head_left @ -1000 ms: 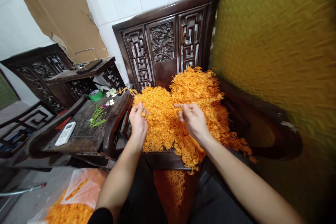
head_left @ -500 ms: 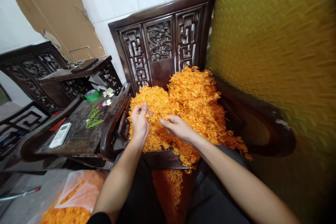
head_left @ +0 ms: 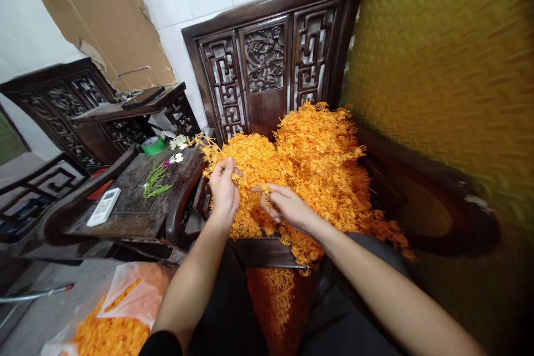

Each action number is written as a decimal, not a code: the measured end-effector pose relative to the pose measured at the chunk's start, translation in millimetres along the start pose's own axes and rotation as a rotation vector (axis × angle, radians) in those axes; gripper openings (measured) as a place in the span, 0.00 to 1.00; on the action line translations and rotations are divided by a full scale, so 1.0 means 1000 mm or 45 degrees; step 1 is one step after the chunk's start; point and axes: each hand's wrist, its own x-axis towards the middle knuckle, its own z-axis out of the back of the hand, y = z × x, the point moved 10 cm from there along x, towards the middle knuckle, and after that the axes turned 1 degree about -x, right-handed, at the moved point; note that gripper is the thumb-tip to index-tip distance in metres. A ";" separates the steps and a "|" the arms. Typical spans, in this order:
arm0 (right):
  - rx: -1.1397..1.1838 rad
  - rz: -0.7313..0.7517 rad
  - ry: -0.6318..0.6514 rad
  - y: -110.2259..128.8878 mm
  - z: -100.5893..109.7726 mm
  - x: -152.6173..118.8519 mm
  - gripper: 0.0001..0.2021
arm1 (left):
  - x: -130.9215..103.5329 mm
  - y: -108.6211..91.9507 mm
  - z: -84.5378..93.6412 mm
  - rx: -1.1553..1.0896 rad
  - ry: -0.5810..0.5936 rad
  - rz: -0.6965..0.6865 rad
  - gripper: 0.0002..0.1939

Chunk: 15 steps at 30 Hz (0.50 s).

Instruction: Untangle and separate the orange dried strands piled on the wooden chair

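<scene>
orange sprig [head_left: 209, 143] is being pinched by nearer left hand [head_left: 225, 186], over orange heap [head_left: 321, 161] | long axis being angled up-left | right hand [head_left: 287, 206] being held lower right, grip can't be told tbh

Orange pile [head_left: 321, 150] — partly hidden, plastic bag [head_left: 127, 303] — cut off below

A chair [head_left: 267, 254] bears orange strands [head_left: 325, 156]; the table [head_left: 136, 203] beside it holds a remote [head_left: 104, 207], tape [head_left: 153, 146], stems [head_left: 157, 182] and white flowers [head_left: 179, 142].

The strand heap [head_left: 323, 156] lies on the chair [head_left: 267, 111], right of the table [head_left: 133, 221].
</scene>
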 end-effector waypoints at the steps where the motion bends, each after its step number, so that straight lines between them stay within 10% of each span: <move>1: 0.042 0.000 -0.023 -0.002 0.001 0.002 0.16 | -0.005 0.004 -0.004 0.019 0.010 0.003 0.21; 7: 0.188 -0.072 -0.059 -0.015 -0.012 0.008 0.10 | -0.020 0.013 -0.013 0.194 0.041 -0.074 0.17; 15: 0.139 0.096 -0.107 -0.008 -0.003 0.014 0.31 | -0.042 0.027 -0.035 0.288 0.202 -0.014 0.16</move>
